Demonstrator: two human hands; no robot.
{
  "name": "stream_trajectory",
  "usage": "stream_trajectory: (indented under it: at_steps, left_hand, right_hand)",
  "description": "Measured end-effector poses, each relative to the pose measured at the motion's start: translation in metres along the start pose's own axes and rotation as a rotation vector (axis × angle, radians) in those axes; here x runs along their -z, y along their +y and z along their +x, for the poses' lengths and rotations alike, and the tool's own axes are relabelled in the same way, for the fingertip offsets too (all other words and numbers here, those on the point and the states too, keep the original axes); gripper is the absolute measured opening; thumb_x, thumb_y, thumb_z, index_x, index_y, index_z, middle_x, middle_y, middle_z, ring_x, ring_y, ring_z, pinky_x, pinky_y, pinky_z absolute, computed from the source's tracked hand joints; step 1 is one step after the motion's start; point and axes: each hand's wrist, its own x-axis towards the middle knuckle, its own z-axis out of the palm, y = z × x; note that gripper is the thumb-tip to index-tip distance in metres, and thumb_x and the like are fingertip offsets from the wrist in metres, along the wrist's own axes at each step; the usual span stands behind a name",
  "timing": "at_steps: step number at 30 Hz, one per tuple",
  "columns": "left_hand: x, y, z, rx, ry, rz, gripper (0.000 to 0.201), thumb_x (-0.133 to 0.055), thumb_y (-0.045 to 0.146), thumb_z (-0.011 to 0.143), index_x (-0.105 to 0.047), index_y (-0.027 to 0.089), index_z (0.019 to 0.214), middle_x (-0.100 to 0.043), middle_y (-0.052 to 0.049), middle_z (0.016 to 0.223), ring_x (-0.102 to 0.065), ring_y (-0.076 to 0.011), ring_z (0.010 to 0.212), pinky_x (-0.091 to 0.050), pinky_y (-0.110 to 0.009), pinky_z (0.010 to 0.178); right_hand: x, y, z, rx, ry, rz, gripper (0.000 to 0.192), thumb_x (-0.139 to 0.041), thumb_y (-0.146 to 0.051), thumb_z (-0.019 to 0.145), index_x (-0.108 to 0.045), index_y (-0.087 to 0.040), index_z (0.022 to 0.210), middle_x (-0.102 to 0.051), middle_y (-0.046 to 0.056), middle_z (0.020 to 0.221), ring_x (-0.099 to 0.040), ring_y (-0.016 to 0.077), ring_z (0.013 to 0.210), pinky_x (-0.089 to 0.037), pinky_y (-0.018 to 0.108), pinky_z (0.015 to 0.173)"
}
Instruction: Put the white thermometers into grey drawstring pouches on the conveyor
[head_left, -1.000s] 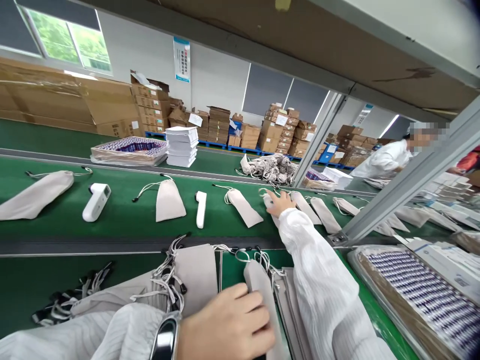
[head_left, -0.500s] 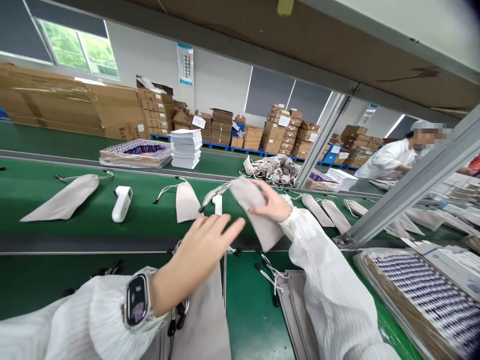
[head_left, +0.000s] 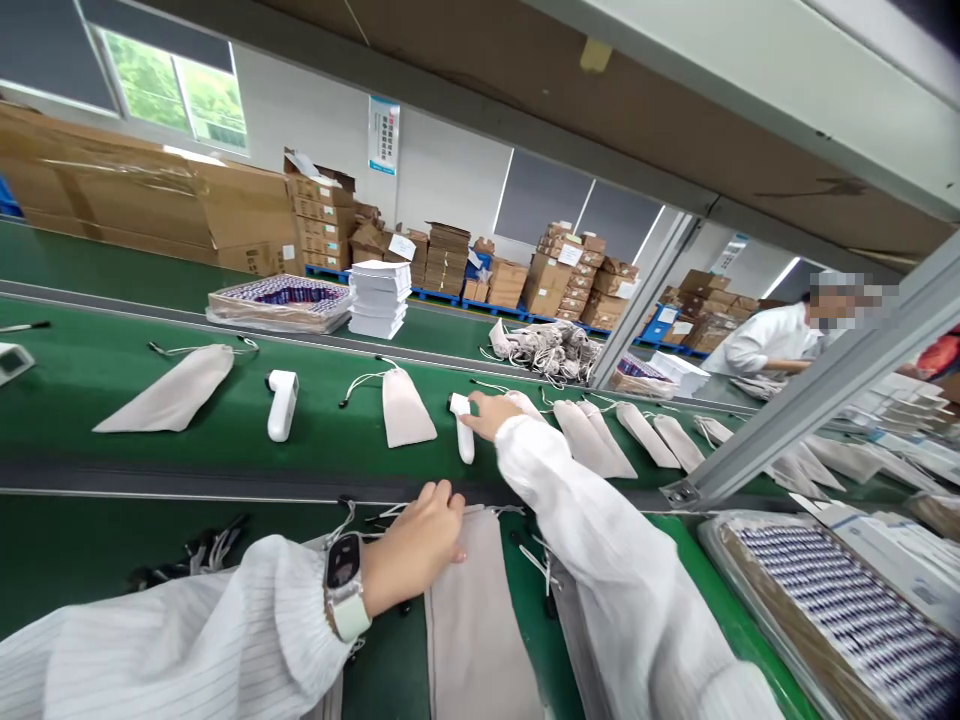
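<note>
My right hand (head_left: 491, 414) reaches onto the green conveyor belt, its fingers closed around the upper part of a white handheld thermometer (head_left: 464, 440). Nearer to me, my left hand (head_left: 420, 540) has its fingers curled at the top end of a beige drawstring pouch (head_left: 480, 620), whose body hangs toward me on the lower green surface. Left of the thermometer lies a small pouch (head_left: 407, 410) with its cord stretched out. Another white thermometer (head_left: 283, 405) and a pouch (head_left: 169, 390) are farther left. Just right of my right hand rest more pouches (head_left: 589, 440).
A metal post (head_left: 645, 300) rises at the right, under an overhead shelf (head_left: 480, 60). On the lower right sits a tray of batteries (head_left: 832, 600). Behind the belt are a paper stack (head_left: 377, 300), another tray (head_left: 281, 302) and a pouch heap (head_left: 551, 348). A co-worker (head_left: 780, 330) is far right.
My right hand has let go of a pouch, which now lies on the belt, and has moved left onto the thermometer. My left hand has come down to a pouch nearer me. The view has shifted.
</note>
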Motion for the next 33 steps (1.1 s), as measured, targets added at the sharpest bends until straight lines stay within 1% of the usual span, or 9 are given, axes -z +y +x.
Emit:
stream_trajectory:
  at_steps: [3,7,12,14,17,23,28,30,33]
  left_hand:
    - [0.002,-0.008,0.004,0.006,0.013,-0.09,0.027,-0.06,0.024,0.065,-0.046,0.015,0.087,-0.047,-0.006,0.089,-0.042,-0.0242,0.09,-0.037,-0.034,0.075]
    - [0.005,-0.014,0.01,0.029,0.014,-0.137,0.027,-0.06,0.025,0.062,-0.043,0.017,0.081,-0.048,-0.003,0.085,-0.043,-0.0217,0.085,-0.037,-0.031,0.072]
    - [0.005,-0.019,0.012,0.013,-0.033,-0.231,0.024,-0.056,0.036,0.067,-0.045,0.018,0.08,-0.049,-0.001,0.084,-0.047,-0.0179,0.082,-0.037,-0.025,0.068]
    - [0.005,-0.023,0.013,-0.001,-0.091,-0.279,0.026,-0.049,0.043,0.071,-0.048,0.018,0.079,-0.051,-0.001,0.081,-0.048,-0.0168,0.079,-0.038,-0.024,0.064]
    - [0.003,-0.025,0.014,-0.014,-0.125,-0.296,0.023,-0.05,0.041,0.071,-0.049,0.019,0.078,-0.051,0.0,0.078,-0.048,-0.0164,0.077,-0.037,-0.023,0.063]
    - [0.0,-0.019,0.013,-0.013,-0.067,-0.241,0.016,-0.057,0.031,0.066,-0.05,0.018,0.072,-0.047,0.0,0.076,-0.047,-0.017,0.077,-0.035,-0.024,0.064]
    - [0.005,-0.019,0.011,-0.03,-0.079,-0.215,0.012,-0.048,0.03,0.073,-0.052,0.018,0.071,-0.048,0.001,0.071,-0.048,-0.0165,0.074,-0.034,-0.024,0.063]
    - [0.007,-0.02,0.011,-0.038,-0.087,-0.205,0.01,-0.048,0.028,0.073,-0.053,0.018,0.071,-0.049,0.0,0.074,-0.048,-0.0163,0.075,-0.034,-0.024,0.064]
    - [0.006,-0.022,0.011,-0.066,-0.111,-0.196,0.007,-0.053,0.025,0.069,-0.051,0.019,0.07,-0.049,0.001,0.075,-0.048,-0.0155,0.075,-0.035,-0.023,0.062]
  right_hand:
    - [-0.025,-0.007,0.017,-0.079,-0.004,0.109,0.048,-0.062,-0.026,0.062,-0.048,-0.021,0.108,-0.056,0.013,0.103,-0.051,0.0301,0.098,-0.037,0.043,0.08]
    - [-0.04,0.014,0.019,-0.132,0.022,0.373,0.061,-0.056,-0.017,0.065,-0.033,-0.023,0.121,-0.056,0.007,0.1,-0.053,0.0221,0.096,-0.039,0.039,0.082]
    - [-0.022,0.04,0.005,-0.05,-0.015,0.789,0.067,-0.05,-0.02,0.071,-0.017,-0.019,0.13,-0.06,0.003,0.082,-0.058,0.017,0.086,-0.046,0.034,0.073]
    - [-0.012,0.043,-0.001,-0.009,-0.06,1.065,0.074,-0.056,-0.017,0.066,-0.018,-0.021,0.13,-0.06,0.001,0.077,-0.059,0.0173,0.083,-0.047,0.034,0.073]
    - [0.0,0.041,-0.011,0.03,-0.132,1.392,0.084,-0.064,-0.014,0.058,-0.021,-0.027,0.128,-0.058,-0.003,0.066,-0.059,0.0172,0.072,-0.047,0.037,0.071]
    - [0.01,0.027,-0.034,0.094,-0.105,1.343,0.092,-0.067,-0.019,0.057,-0.014,-0.038,0.129,-0.057,-0.005,0.069,-0.057,0.016,0.069,-0.047,0.035,0.066]
    - [0.014,0.015,-0.054,0.213,0.118,1.286,0.07,-0.067,-0.028,0.059,-0.034,-0.033,0.12,-0.053,-0.001,0.086,-0.054,0.0141,0.075,-0.049,0.031,0.067]
    - [0.015,0.013,-0.06,0.224,0.147,1.311,0.064,-0.066,-0.031,0.06,-0.037,-0.033,0.116,-0.051,0.0,0.089,-0.054,0.0142,0.074,-0.049,0.031,0.066]
    - [0.013,0.014,-0.067,0.18,0.112,1.371,0.064,-0.065,-0.032,0.061,-0.034,-0.035,0.117,-0.05,-0.001,0.085,-0.055,0.0152,0.071,-0.05,0.034,0.063]
